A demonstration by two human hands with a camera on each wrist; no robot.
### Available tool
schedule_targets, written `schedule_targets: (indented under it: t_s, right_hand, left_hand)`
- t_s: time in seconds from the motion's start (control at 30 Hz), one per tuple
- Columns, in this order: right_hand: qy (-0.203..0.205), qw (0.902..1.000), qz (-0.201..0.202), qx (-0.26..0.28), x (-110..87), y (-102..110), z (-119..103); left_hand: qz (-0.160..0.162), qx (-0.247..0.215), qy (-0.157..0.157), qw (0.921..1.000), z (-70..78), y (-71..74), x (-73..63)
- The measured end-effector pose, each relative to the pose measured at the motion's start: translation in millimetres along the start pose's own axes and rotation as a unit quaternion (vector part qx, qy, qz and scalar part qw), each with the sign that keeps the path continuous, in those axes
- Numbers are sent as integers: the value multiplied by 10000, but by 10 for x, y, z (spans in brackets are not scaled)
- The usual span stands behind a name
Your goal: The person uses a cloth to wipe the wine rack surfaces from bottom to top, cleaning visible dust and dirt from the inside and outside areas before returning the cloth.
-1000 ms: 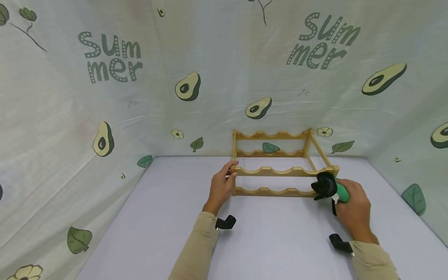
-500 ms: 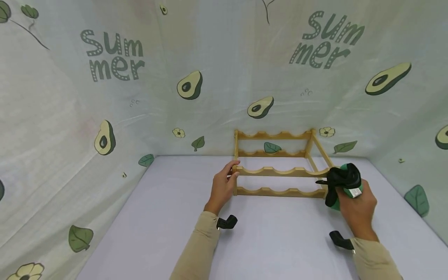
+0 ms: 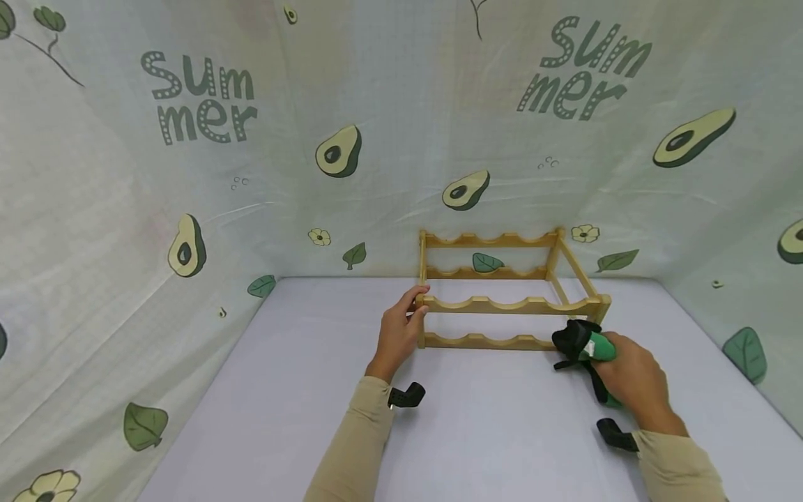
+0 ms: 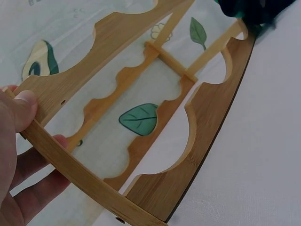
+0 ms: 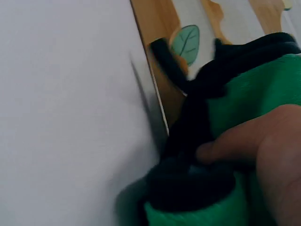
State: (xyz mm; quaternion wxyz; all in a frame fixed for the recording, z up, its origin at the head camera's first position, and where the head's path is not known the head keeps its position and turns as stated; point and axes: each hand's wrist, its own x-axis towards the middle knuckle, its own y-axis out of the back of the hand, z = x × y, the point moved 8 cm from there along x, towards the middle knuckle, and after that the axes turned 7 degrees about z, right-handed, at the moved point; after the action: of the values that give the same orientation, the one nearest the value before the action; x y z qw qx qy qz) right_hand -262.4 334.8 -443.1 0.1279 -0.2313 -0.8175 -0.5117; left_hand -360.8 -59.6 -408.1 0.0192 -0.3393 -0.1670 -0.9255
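A wooden wine rack with scalloped rails stands at the back of the table. My left hand holds its left front upright, with the thumb over the front rail and the fingers behind, in the left wrist view. At the rack's right front corner, my right hand grips a bunched green cloth item with black trim, black straps and a small white tag. In the right wrist view my thumb presses the green fabric, and a strap end overlaps the lower front rail. Its far side is hidden by the hand.
The white tabletop stretches in front of the rack. Close behind the rack hangs a pale curtain printed with avocados, leaves and lettering. A black camera mount juts from the left wrist, another mount from the right.
My right hand has turned the green cloth item up and outward, then back down to the left, beside the rack's right front corner. My left hand and the rack stay put.
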Motion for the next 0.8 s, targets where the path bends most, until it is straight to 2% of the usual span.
schedule_targets:
  t_s: [0.13,0.27,0.33,0.4,0.5,0.57,0.67,0.8]
  right_hand:
    - [-41,9953,-902,-344,21,-102,-4]
    - [-206,9792,-1929,-593,87,-153,-27]
    - [-246,9710,-2292,-639,118,-159,-40]
    - [-244,9669,-2460,-630,135,-156,-49]
    - [-296,9651,-2534,-593,133,-160,-42]
    - [-389,9673,-2443,-564,134,-163,-22]
    - [-601,9749,-2087,-486,145,-149,22]
    - [-732,9873,-1384,-262,143,-101,55]
  left_hand:
    - [-25,-42,61,10000,-9,4,3]
    - [-58,-43,68,10000,-7,4,10]
    - [-75,-4,58,10000,0,0,13]
    - [-81,-4,3,10000,13,-6,14]
    - [-77,-23,-40,10000,25,-11,12]
    - [-66,-48,-69,9999,34,-7,15]
    - [-62,-20,-77,9999,34,0,20]
    - [-65,10,28,10000,-1,16,10]
